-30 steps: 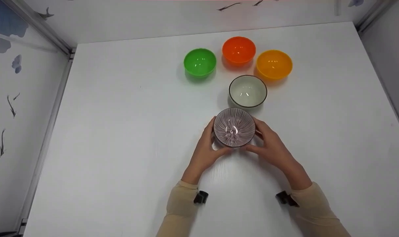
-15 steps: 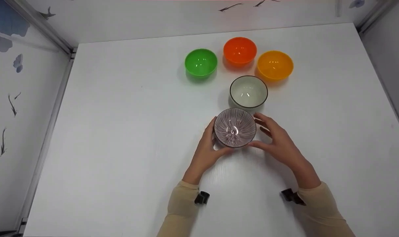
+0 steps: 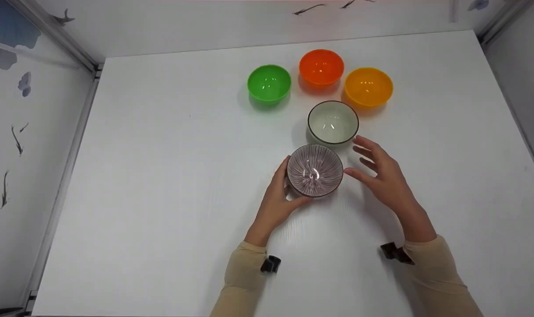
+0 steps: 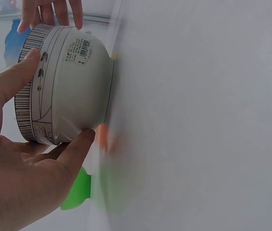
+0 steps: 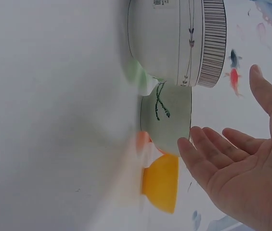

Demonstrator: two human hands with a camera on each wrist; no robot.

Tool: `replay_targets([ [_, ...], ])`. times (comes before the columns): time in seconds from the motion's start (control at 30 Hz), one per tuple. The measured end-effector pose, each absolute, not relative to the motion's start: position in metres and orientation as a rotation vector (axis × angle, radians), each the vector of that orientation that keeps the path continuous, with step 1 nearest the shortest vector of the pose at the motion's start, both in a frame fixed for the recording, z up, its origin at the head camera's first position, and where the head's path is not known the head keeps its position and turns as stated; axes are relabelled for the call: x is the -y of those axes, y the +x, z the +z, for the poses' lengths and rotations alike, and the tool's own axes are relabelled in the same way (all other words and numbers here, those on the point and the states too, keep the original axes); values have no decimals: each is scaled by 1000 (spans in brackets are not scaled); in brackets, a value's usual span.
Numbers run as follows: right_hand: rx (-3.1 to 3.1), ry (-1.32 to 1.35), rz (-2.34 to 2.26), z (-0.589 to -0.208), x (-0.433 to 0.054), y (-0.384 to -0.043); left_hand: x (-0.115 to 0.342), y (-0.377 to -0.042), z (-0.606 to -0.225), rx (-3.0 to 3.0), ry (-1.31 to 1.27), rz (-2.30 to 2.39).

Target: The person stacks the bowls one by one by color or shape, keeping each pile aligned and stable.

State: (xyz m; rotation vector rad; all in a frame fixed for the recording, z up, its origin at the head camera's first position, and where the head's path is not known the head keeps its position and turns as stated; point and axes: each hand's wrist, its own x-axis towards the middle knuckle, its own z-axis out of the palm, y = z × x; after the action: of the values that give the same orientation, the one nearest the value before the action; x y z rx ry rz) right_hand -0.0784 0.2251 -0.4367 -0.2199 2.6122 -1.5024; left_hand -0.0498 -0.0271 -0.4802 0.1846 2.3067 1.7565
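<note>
A bowl with a purple-striped inside (image 3: 315, 169) appears nested in a pale bowl (image 4: 80, 82), which has thin drawn lines and a barcode label. My left hand (image 3: 278, 200) grips this pair from its left side, thumb near the rim and fingers beneath the curve. Just right of it, my right hand (image 3: 383, 176) hovers with fingers spread and holds nothing. Its fingertips lie close to a pale green bowl with a dark rim (image 3: 333, 122), which stands right behind the striped one. In the right wrist view a dark green sprig marks that bowl's outside.
Behind stand a green bowl (image 3: 269, 83), an orange-red bowl (image 3: 321, 68) and a yellow-orange bowl (image 3: 368, 87), all upright. White walls edge the white table (image 3: 161, 176) at the back and sides.
My right hand has let go of the striped bowl and moved right and forward, its fingers opening. My left hand and all the bowls have stayed in place.
</note>
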Motion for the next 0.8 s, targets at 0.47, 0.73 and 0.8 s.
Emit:
replay_targets([
  [0.47, -2654, -81, -1561, -443, -231, -103, 27, -51, -481, -2261, 172, 1801],
  [0.73, -2619, -51, -1584, -448, -231, -115, 26, -50, -481, -2287, 165, 1770],
  [0.8, -2614, -54, -1581, -449, -231, -118, 26, -49, -481, -2291, 164, 1770],
])
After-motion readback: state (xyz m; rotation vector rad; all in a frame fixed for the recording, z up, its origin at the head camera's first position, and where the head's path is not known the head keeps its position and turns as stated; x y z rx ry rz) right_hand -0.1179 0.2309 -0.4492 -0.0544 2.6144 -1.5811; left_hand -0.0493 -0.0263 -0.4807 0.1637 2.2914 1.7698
